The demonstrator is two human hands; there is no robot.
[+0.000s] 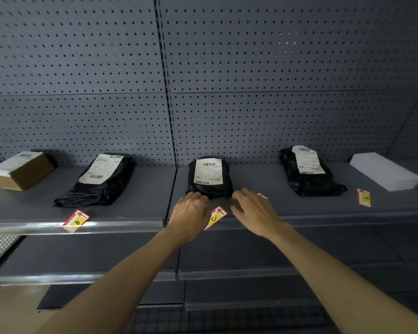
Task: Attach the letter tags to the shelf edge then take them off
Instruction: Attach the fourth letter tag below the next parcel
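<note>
Letter tags, small red-and-white cards with yellow panels, were seen along the front of the grey metal shelf (130,196). The tag marked "C" (215,216) sat tilted at the shelf edge, just in front of the middle black plastic parcel (209,177) with its white printed label. The left hand (191,215) was laid beside this tag on its left, fingers curled loosely toward it; whether the tag was actually pinched could not be told. The right hand (253,213) was held spread and relaxed to the right of the tag, gripping nothing.

A second tag marked "B" (75,221) was hooked over the clear glossy edge strip (106,225) far left of the "C" tag, a third tag (363,197) lay well to its right, and a red scrap of a fourth (261,195) showed past the right hand.

The step in hand was judged to be the seating or lifting of the "C" tag; which of the two could not be decided. A fine pinch on the thin, stiff card would be called for next, with the slick strip as the catch point. The shelf surface appeared matt and smooth, the parcels crinkled and soft.
</note>
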